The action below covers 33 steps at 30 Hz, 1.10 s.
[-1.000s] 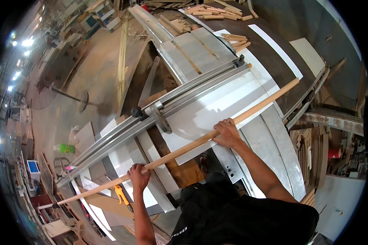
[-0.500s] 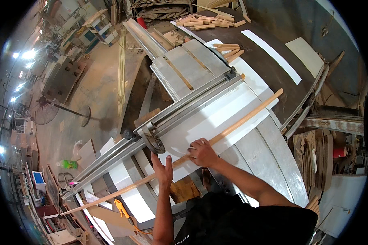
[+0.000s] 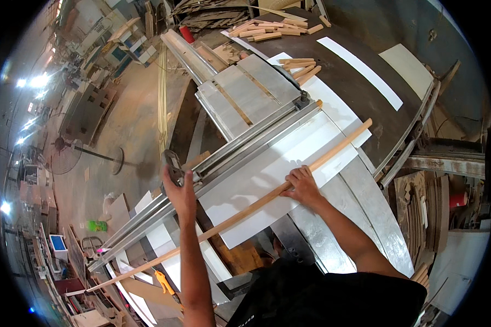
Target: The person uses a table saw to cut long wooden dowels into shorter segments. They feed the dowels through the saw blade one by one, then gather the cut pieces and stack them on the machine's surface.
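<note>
A long wooden strip lies diagonally across white boards on a metal machine table. My right hand is closed over the strip, right of its middle. On the left, my left hand is raised at a dark metal flip stop on the aluminium fence. Its thumb stands apart from the fingers, which touch or nearly touch the stop; their tips are partly hidden. Another wooden strip shows only its end by the fence's far end.
Short cut wood pieces are heaped on the dark far table, with several more nearer the fence. A slotted metal sliding table lies beyond the fence. An orange air gun rests at lower left; a standing fan is on the floor.
The flip stop has swung up and away over the fence, with my left hand moving up and left. My right hand has shifted right and farther up along the strip.
</note>
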### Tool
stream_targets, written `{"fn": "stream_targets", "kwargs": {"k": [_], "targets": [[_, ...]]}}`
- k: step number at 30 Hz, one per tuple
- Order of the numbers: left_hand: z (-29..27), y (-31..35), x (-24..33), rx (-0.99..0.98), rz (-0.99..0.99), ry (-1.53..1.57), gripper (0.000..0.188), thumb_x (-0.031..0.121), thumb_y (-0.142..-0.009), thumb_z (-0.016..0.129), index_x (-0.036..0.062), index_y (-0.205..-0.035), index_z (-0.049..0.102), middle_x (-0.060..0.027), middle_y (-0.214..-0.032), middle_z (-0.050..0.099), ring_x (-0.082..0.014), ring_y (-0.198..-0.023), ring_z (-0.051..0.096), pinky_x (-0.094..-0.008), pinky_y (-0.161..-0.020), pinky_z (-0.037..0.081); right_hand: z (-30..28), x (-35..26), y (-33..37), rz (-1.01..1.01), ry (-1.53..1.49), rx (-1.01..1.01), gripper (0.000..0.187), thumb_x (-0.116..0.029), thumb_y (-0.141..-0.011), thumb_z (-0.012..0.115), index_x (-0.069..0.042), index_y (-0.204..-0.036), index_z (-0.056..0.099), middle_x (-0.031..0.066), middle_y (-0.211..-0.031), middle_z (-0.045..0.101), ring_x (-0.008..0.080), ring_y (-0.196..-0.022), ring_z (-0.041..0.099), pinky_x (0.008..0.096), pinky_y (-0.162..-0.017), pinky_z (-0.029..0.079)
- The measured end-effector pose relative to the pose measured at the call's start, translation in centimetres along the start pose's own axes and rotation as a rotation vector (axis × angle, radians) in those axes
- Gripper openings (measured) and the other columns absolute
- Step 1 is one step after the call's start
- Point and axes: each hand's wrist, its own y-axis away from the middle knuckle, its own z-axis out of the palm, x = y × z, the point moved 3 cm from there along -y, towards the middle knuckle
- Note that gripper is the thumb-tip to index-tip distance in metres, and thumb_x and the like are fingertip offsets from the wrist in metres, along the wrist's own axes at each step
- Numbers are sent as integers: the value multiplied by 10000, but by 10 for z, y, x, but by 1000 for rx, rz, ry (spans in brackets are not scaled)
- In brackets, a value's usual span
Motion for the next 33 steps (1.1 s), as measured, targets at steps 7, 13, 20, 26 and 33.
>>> {"fn": "stream_targets", "kwargs": {"k": [7, 13, 20, 26, 33], "targets": [[-2, -18, -24, 57, 148, 257, 783, 175, -932, 711, -8, -1549, 264, -210, -1559, 359, -325, -1425, 394, -416, -1173, 297, 19, -20, -13, -20, -20, -19, 543, -516, -653, 854, -88, -944, 687, 73, -1003, 601, 271, -1059, 544, 431, -1054, 373], [44, 136, -63, -450, 280, -448, 819, 249, -785, 838, 40, -1461, 426, -197, -1484, 474, -385, -1372, 436, -530, -1175, 278, 12, -26, -24, -48, -24, -95, 550, -561, -661, 824, -100, -930, 691, 55, -981, 606, 248, -1028, 551, 411, -957, 383], [32, 155, -130, -305, 233, -699, 529, 345, -762, 847, 87, -1150, 596, -122, -1117, 618, -349, -1094, 564, -497, -991, 397, 10, -28, -47, 23, -53, -402, 562, -566, -649, 819, -93, -934, 714, 67, -1019, 633, 250, -1086, 566, 424, -939, 392], [7, 128, -158, -374, 334, -671, 408, 354, -793, 812, 95, -1036, 612, -102, -1006, 639, -321, -1000, 590, -470, -916, 421, 16, -23, -42, -126, -20, -111, 490, -472, -721, 816, -90, -1020, 749, 110, -1061, 626, 275, -1123, 561, 448, -1052, 375], [-10, 113, -158, -153, 297, -766, 401, 333, -832, 783, 96, -1112, 622, -121, -1134, 616, -342, -1113, 556, -500, -1010, 380, 8, 6, -60, -93, -77, 93, 389, -319, -756, 828, -54, -1030, 753, 135, -1075, 589, 300, -1131, 533, 464, -1149, 314]]}}
